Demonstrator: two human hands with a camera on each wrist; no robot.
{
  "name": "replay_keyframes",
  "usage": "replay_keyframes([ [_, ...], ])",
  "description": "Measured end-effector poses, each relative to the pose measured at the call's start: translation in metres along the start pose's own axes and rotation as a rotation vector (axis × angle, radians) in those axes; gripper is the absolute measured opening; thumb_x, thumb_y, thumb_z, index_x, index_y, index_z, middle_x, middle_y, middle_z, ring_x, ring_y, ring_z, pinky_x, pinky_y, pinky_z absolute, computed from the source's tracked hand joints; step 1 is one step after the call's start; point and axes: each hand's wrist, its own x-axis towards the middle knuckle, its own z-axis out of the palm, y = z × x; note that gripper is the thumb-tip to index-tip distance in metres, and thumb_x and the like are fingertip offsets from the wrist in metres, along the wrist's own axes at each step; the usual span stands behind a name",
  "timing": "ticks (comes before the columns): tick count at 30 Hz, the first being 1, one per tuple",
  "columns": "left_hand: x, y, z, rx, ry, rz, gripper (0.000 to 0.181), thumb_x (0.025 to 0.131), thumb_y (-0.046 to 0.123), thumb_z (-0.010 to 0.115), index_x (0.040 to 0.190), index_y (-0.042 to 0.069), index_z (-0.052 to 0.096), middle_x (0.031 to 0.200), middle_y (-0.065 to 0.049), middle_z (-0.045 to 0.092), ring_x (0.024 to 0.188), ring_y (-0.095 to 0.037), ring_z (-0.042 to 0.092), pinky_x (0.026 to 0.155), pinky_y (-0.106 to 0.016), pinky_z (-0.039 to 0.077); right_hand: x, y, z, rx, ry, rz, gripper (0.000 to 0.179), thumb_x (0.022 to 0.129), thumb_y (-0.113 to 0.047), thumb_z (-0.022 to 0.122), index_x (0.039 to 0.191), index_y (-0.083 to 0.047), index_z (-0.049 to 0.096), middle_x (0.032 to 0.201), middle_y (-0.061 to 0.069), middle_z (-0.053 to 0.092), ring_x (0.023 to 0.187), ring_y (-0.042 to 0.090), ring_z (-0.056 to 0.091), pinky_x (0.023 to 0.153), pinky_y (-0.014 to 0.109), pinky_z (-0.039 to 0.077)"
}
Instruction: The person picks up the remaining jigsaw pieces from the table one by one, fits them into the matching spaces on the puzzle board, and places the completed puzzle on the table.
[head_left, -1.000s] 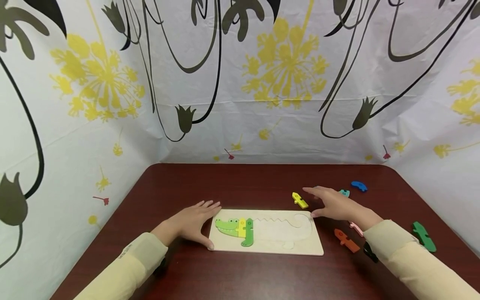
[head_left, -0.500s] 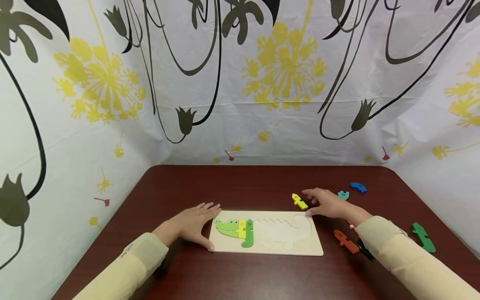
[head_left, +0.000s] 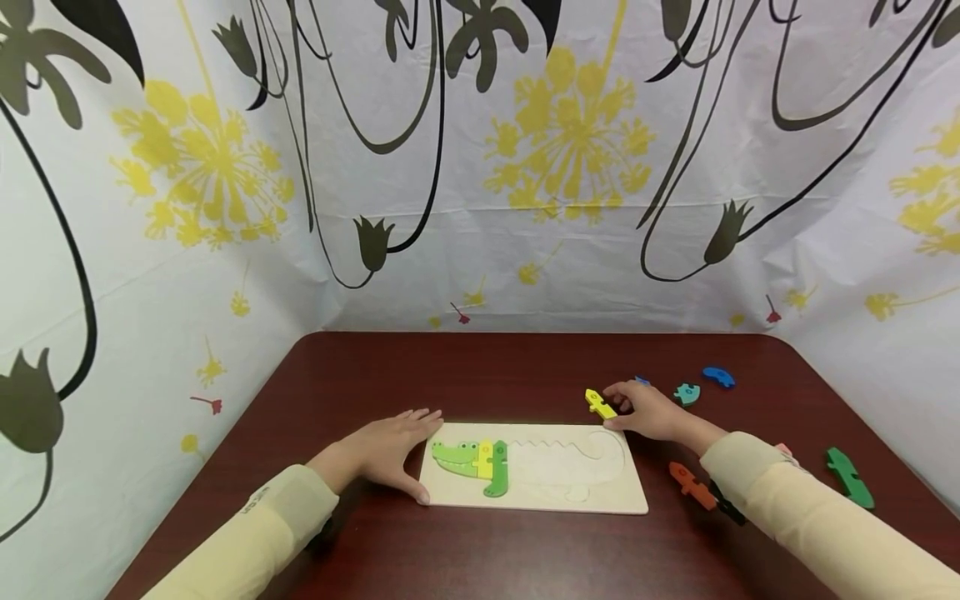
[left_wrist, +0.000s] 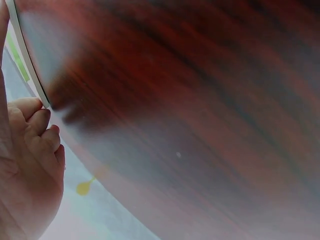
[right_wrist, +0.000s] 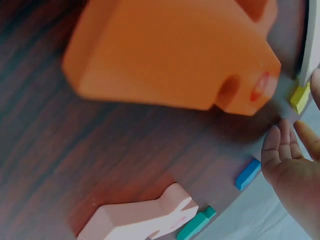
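A pale wooden puzzle board (head_left: 555, 492) lies on the table with a green crocodile head (head_left: 453, 458), a yellow piece (head_left: 485, 458) and a green leg piece (head_left: 498, 471) set in its left half. My left hand (head_left: 390, 450) rests at the board's left end, thumb and fingers spread along that edge; its fingertips (left_wrist: 37, 102) meet the board edge in the left wrist view. My right hand (head_left: 648, 412) is over the board's far right corner, thumb and fingers apart, right beside a loose yellow puzzle piece (head_left: 599, 404). In the right wrist view that yellow piece (right_wrist: 300, 97) shows just beyond the fingers.
Loose pieces lie to the right: orange (head_left: 692, 486), black (head_left: 727, 507), green (head_left: 850, 478), teal (head_left: 686, 394) and blue (head_left: 719, 377). A pink piece (right_wrist: 145, 217) is mostly hidden by the right sleeve (head_left: 780, 483) in the head view. Patterned cloth (head_left: 480, 275) hangs behind the table.
My right hand has moved left, closer to the loose yellow piece, bringing the teal piece into fuller view. My left hand and the board stay in place.
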Motion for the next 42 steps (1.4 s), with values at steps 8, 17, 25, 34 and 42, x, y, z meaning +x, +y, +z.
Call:
replay_keyframes([
  [8, 0.001, 0.0, 0.002, 0.02, -0.004, 0.002, 0.122, 0.065, 0.09, 0.052, 0.155, 0.012, 0.025, 0.16, -0.004, 0.021, 0.145, -0.023, 0.018, 0.115, -0.042, 0.023, 0.001, 0.002, 0.005, 0.02, 0.032, 0.037, 0.054, 0.09, -0.022, 0.071, 0.129, 0.011, 0.052, 0.111, 0.017, 0.059, 0.099, 0.031, 0.058, 0.082, 0.045, 0.051],
  [17, 0.0, 0.0, 0.002, 0.026, -0.005, -0.002, 0.122, 0.065, 0.09, 0.052, 0.155, 0.012, 0.025, 0.16, -0.003, 0.022, 0.146, -0.022, 0.018, 0.115, -0.041, 0.023, 0.003, 0.001, 0.009, 0.033, 0.063, 0.075, 0.051, 0.091, -0.023, 0.071, 0.126, 0.01, 0.055, 0.109, 0.017, 0.059, 0.097, 0.03, 0.057, 0.08, 0.046, 0.051],
  [25, 0.0, -0.001, 0.003, 0.024, 0.0, 0.002, 0.122, 0.066, 0.089, 0.053, 0.155, 0.012, 0.025, 0.16, -0.003, 0.021, 0.146, -0.022, 0.017, 0.115, -0.042, 0.023, 0.004, 0.002, 0.011, 0.042, 0.082, 0.122, 0.046, 0.089, -0.023, 0.072, 0.122, 0.006, 0.06, 0.106, 0.015, 0.06, 0.096, 0.03, 0.057, 0.076, 0.044, 0.052],
  [34, -0.001, 0.0, 0.003, 0.01, -0.003, 0.004, 0.121, 0.066, 0.089, 0.054, 0.155, 0.012, 0.025, 0.16, -0.003, 0.021, 0.146, -0.024, 0.018, 0.115, -0.043, 0.023, 0.002, 0.001, 0.014, 0.069, 0.117, 0.129, 0.038, 0.09, -0.02, 0.072, 0.118, 0.004, 0.065, 0.104, 0.014, 0.062, 0.094, 0.03, 0.058, 0.071, 0.04, 0.053],
  [42, 0.0, -0.001, 0.003, 0.021, 0.004, 0.009, 0.121, 0.066, 0.089, 0.054, 0.155, 0.012, 0.025, 0.16, -0.003, 0.021, 0.146, -0.024, 0.018, 0.114, -0.043, 0.024, 0.003, 0.003, 0.015, 0.06, 0.154, 0.128, 0.033, 0.089, -0.017, 0.072, 0.115, 0.004, 0.068, 0.103, 0.014, 0.063, 0.092, 0.029, 0.059, 0.07, 0.039, 0.054],
])
